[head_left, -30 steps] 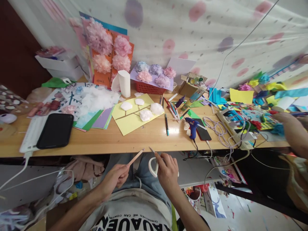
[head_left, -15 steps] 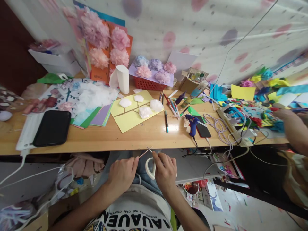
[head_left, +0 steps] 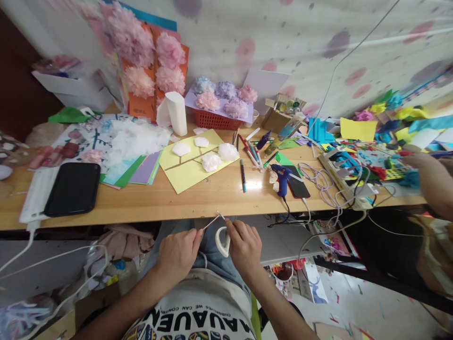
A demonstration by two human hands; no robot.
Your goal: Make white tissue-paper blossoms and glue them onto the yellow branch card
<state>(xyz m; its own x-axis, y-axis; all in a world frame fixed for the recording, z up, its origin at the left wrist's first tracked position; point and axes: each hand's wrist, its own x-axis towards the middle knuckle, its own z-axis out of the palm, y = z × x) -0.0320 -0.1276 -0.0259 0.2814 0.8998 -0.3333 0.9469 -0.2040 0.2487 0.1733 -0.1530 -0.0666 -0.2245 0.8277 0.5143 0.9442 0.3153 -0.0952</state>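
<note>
On the wooden counter point(head_left: 184, 203), backed by a spotted curtain point(head_left: 300, 42), lie a yellow card point(head_left: 180, 180) with white puffs point(head_left: 211, 162), pens point(head_left: 243, 175) and a glue gun point(head_left: 282, 182); scraps point(head_left: 337, 298) dot the floor point(head_left: 345, 278). By the front edge, the left hand point(head_left: 179, 252) grips a strip point(head_left: 211, 223), its tip at the scissors point(head_left: 218, 242) clasped in the right hand point(head_left: 245, 245).

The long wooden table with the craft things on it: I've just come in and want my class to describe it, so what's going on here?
At the front edge of the wooden table, a person's left hand holds a thin, pale brown strip. The right hand holds white-handled scissors, their tips at the strip's far end. Beyond lies a yellow rectangular sheet bearing brown branch lines and white pieces, some fluffy. At far right is another person's hand.
</note>
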